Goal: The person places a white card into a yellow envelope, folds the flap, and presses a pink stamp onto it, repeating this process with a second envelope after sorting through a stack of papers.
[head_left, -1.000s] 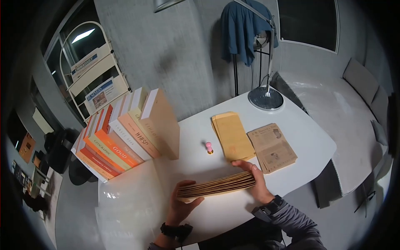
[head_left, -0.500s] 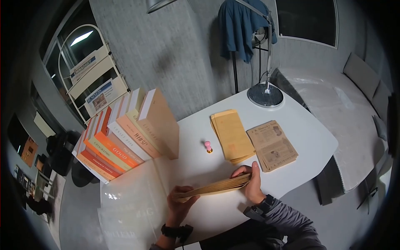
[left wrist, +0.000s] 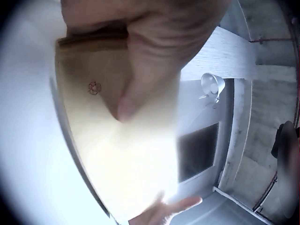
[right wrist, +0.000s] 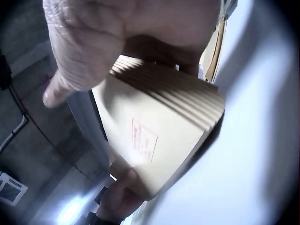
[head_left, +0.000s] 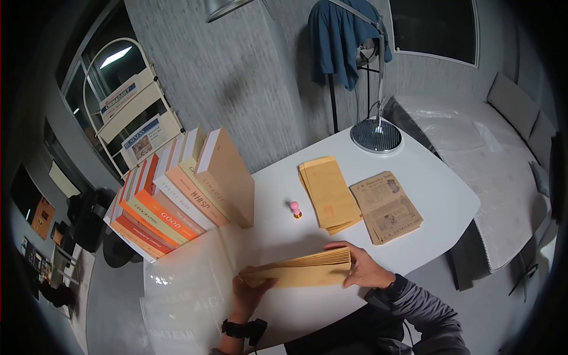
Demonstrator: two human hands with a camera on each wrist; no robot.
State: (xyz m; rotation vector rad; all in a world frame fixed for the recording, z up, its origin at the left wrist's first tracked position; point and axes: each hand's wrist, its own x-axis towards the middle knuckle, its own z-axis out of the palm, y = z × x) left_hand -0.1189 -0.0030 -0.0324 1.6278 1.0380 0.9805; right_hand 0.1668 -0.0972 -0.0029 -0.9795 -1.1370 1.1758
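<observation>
A fanned stack of kraft paper envelopes [head_left: 313,277] is held on its long edge over the near side of the white table [head_left: 441,195]. My left hand [head_left: 245,299] grips its left end, the thumb lying across the front envelope near a small red round print [left wrist: 94,87]. At the other end, my right hand [head_left: 368,272] holds the stack, fingers behind it and thumb at the near side. Layered edges show by the right palm, above a red boxed print [right wrist: 144,140]. The fingers behind the stack are mostly hidden.
Beyond the hands lie more yellow envelopes [head_left: 328,192], a pile of printed brown papers [head_left: 387,207] and a pink-handled stamp [head_left: 295,209]. A row of books [head_left: 177,195] stands at left, beside clear plastic bags [head_left: 183,296]. A lamp base [head_left: 377,136] sits at the back.
The stack has tilted so its front face shows more and its edges less. My right hand has turned and shifted its hold at the right end; my left hand moved slightly left.
</observation>
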